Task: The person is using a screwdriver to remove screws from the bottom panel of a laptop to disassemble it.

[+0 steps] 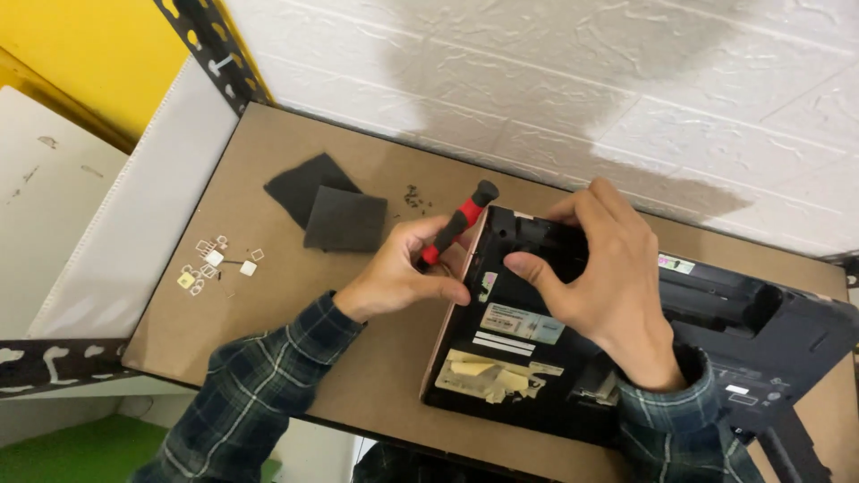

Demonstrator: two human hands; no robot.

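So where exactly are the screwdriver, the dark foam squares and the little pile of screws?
screwdriver [460, 220]: head view, on its red-and-black handle above the left hand.
dark foam squares [344, 219]: head view, middle of the front square.
pile of screws [412, 198]: head view, on the small dark cluster lying on the brown board.

The left hand [403, 273] grips a red-and-black screwdriver [458, 222] at the corner of an overturned black laptop [537, 358] on the brown counter [268, 358]. The right hand [599, 268] presses on the laptop's base. 2 dark foam pads [333, 207] and small white parts [215, 264] lie well to the left.
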